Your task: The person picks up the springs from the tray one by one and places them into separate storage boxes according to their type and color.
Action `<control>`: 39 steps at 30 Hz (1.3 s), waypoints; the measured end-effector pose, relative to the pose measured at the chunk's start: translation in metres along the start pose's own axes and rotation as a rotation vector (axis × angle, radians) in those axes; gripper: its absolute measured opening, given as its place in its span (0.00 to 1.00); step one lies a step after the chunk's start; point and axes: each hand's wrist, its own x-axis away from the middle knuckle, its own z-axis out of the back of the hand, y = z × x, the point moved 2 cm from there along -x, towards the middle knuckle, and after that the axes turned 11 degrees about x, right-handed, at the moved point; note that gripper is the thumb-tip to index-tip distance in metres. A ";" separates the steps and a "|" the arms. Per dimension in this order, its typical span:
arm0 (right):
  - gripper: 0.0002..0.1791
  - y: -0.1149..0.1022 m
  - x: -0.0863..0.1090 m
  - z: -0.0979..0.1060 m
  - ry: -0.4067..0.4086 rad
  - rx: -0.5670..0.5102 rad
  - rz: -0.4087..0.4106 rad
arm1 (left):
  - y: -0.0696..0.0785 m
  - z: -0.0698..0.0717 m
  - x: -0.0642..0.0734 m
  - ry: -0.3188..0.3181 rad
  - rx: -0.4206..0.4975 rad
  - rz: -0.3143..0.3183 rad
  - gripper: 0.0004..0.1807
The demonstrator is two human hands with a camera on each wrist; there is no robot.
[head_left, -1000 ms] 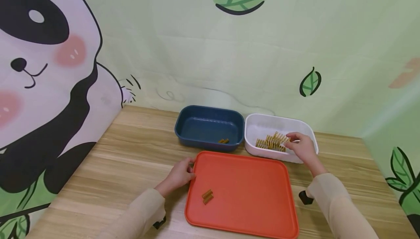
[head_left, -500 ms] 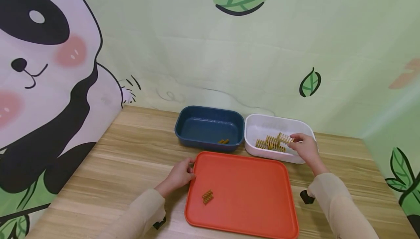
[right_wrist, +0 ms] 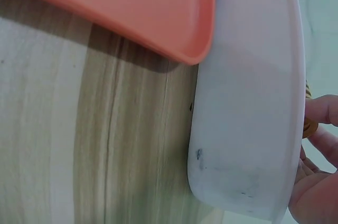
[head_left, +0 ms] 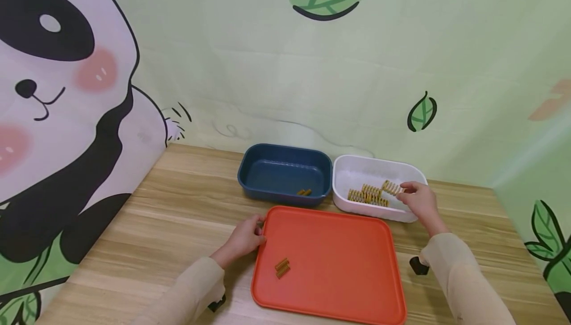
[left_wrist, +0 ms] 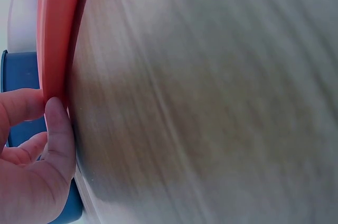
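Note:
My right hand [head_left: 421, 202] pinches the end of a yellow coil spring [head_left: 391, 188] over the right side of the white bin [head_left: 379, 211]. Only a bit of that spring [right_wrist: 310, 128] shows past the bin's wall in the right wrist view. Several more springs [head_left: 368, 196] lie heaped toward the bin's front left. On the left, my left hand [head_left: 243, 236] grips the left rim of the red tray [head_left: 339, 265] between thumb and finger, which the left wrist view shows up close. A small group of springs [head_left: 282, 268] lies near the tray's left side.
A dark blue bin [head_left: 276, 196] stands left of the white one, with a few yellow pieces [head_left: 304, 192] in its front right corner. Both stand on a wooden table [head_left: 178, 206] behind the tray, before a printed cloth backdrop [head_left: 223, 57].
My right hand has drawn back slightly to the right with the spring, which now sits apart from the heap. My left hand and the tray have stayed put.

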 end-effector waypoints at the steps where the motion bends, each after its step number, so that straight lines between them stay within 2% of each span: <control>1: 0.20 0.000 0.000 0.000 0.003 0.006 -0.005 | 0.000 0.000 0.000 0.001 0.002 -0.001 0.24; 8: 0.21 0.003 -0.001 0.002 0.011 0.050 -0.022 | 0.001 0.000 0.001 0.006 0.003 -0.004 0.24; 19: 0.21 0.003 -0.006 0.001 0.013 0.013 -0.041 | 0.001 0.001 0.000 -0.001 -0.005 0.000 0.24; 26: 0.19 0.003 -0.011 -0.001 0.032 0.042 -0.036 | 0.001 0.000 0.000 -0.005 0.006 0.014 0.24; 39: 0.19 0.004 -0.020 -0.007 0.005 0.030 -0.049 | 0.001 0.000 0.000 0.000 0.015 0.023 0.24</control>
